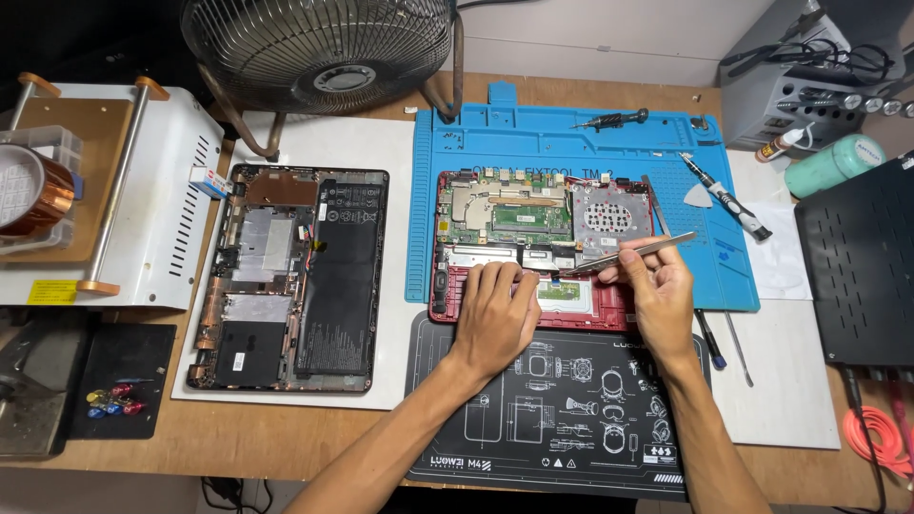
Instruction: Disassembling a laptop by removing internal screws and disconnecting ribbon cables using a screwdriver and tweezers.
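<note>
I see my left hand (497,309) lying palm-down at centre frame on the lower part of the opened red laptop (533,243), fingers together and slightly curled, pressing on the casing and holding nothing. My right hand (657,290) sits just right of it, closed in a pinch on a pair of metal tweezers (633,252); the tweezers run from upper right down to the left, with the tips over the laptop's board near its middle, just above my left fingertips. Whether the tips grip anything I cannot tell.

The red laptop lies with its circuit board exposed, straddling the blue silicone work mat (571,143) in the upper centre and the black repair mat with white diagrams (552,419) in the lower centre. To the left of centre, on a white sheet (400,286), a second opened laptop in black (290,281) shows its battery. A precision screwdriver (725,197) rests at the right edge of the blue mat, with a white triangular pick (700,196) just beside it, and another small driver (609,120) lies along the mat's top. A metal fan (319,43) stands at upper centre-left, a white machine (143,200) with a roll of amber tape (33,190) occupies the upper left, and a green cylinder (836,164) lies at upper right.
</note>
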